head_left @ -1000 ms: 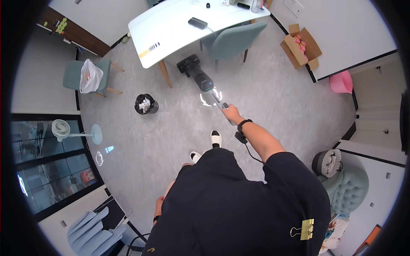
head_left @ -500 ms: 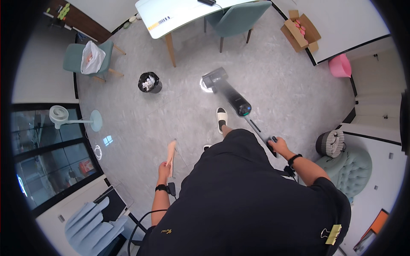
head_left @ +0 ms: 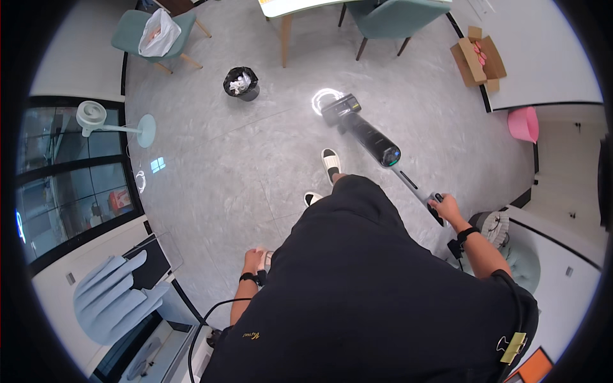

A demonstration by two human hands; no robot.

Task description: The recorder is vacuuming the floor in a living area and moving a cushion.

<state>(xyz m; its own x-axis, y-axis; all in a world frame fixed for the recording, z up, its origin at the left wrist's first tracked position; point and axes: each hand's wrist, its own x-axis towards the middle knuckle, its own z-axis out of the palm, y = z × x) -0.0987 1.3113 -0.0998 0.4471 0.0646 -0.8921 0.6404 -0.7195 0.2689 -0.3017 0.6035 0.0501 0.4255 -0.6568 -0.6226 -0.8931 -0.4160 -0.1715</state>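
Observation:
My right hand (head_left: 447, 207) is wrapped round the handle of a grey and black upright stick vacuum (head_left: 371, 140). The vacuum slants away to the far left, and its wide floor head lies on the grey floor (head_left: 211, 166) beside a bright ring-shaped reflection. Low at my left side, my left hand (head_left: 254, 259) has its fingers curled next to a small pale thing (head_left: 267, 260), partly hidden by my dark clothing; its kind I cannot make out. Both wrists wear black bands. My feet, in pale open-toed slippers (head_left: 331, 163), stand between the hands.
A black-lined bin (head_left: 242, 85) stands ahead left, near a green chair (head_left: 131, 32) bearing a white bag (head_left: 159, 33). At the back are a table (head_left: 285, 38) and another chair (head_left: 396, 25). An open carton (head_left: 472, 67) and pink bucket (head_left: 523, 124) sit right; a fan (head_left: 147, 131) stands left.
The view has shifted forward and left. The vacuum's floor head has swung, and a second slipper shows more. A long beige thing at my left hand is now mostly out of sight.

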